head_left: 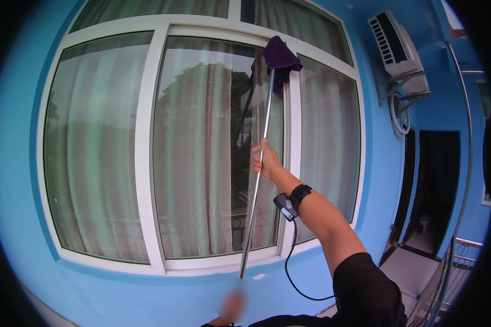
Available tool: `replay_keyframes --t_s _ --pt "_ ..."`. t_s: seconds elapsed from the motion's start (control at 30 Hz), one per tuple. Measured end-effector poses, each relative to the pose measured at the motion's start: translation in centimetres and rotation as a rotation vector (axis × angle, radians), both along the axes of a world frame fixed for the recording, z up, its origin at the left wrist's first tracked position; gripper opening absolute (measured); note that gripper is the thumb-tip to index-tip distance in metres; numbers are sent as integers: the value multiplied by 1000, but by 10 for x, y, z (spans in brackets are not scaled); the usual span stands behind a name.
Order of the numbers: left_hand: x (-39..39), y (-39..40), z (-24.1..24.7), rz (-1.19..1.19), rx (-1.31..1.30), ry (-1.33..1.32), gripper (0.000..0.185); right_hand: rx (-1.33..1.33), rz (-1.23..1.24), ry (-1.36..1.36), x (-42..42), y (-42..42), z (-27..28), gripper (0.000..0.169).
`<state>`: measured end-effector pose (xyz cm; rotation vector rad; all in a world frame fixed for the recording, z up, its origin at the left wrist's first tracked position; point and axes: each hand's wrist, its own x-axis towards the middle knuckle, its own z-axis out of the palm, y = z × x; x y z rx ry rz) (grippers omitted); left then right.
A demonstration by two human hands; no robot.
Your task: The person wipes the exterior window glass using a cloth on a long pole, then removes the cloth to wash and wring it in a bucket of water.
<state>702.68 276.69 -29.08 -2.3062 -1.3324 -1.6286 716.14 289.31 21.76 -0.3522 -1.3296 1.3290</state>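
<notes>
A long metal pole (253,200) slants up across a white-framed sliding window (159,143). At its top hangs a purple cloth (279,56), lying over the upper right corner of the middle pane and its frame. My right hand (264,160) is wrapped around the middle of the pole, with a black strap and a small cabled device (287,205) on that wrist. Low in the view, my left hand (232,304) is closed at the pole's lower end; a blur covers it, so its fingers do not show clearly.
Curtains (188,163) hang behind the glass. The wall (106,294) around the window is blue. An air conditioner unit (399,53) sits on a bracket at upper right, with a coiled hose (397,118) below. A metal railing (446,282) and a dark doorway (435,184) are at right.
</notes>
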Motion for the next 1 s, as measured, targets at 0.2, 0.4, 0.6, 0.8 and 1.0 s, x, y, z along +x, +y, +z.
replay_keyframes --t_s 0.2,0.4,0.6,0.8,1.0 --pt "10 1 23 -203 -173 -42 15 2 16 26 16 17 5 51" --pt "27 26 7 148 -217 249 22 25 -64 5 24 17 24 50" --pt "9 -8 37 78 -334 -113 27 14 -69 9 10 13 37 49" --pt "-62 -37 51 242 -139 112 29 5 -101 62 -37 0 51 47" --pt "-118 -60 34 411 41 215 31 14 -155 20 -102 -32 51 50"
